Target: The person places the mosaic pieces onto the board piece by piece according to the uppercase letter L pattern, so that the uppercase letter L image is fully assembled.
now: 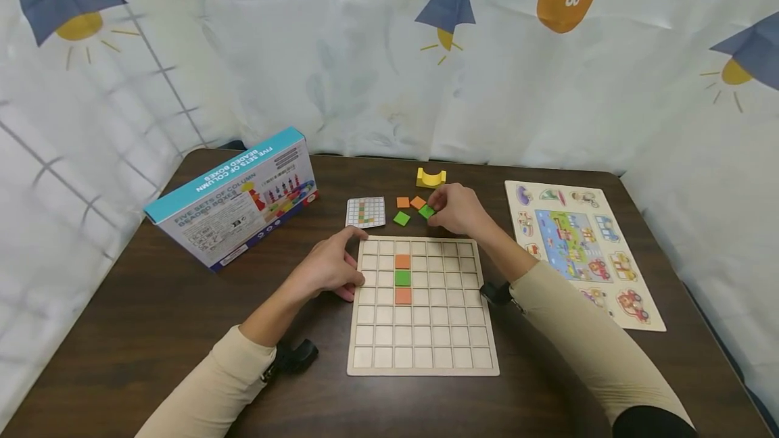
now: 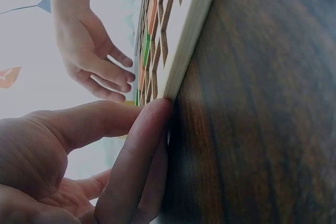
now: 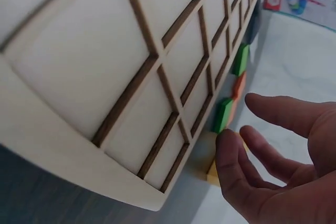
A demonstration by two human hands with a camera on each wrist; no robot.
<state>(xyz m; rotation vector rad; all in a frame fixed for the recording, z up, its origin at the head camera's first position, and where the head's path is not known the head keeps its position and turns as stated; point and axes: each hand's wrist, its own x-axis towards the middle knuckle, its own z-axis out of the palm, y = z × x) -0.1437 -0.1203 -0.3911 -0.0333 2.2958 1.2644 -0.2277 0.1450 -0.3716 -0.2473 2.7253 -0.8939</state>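
Dark brown wood-grain tabletop (image 1: 304,397) carried a pale wooden gridded board (image 1: 447,338). From my remote post, I noted the left hand (image 1: 328,265) pinching its left edge; the right hand (image 1: 456,208), released, thumb and fingers parted, was just beside a flat green square tile (image 1: 425,211) beyond the far edge.

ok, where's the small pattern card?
Head view: the pattern card lies just beyond the far-left corner of the board, right of the box and left of the loose tiles.
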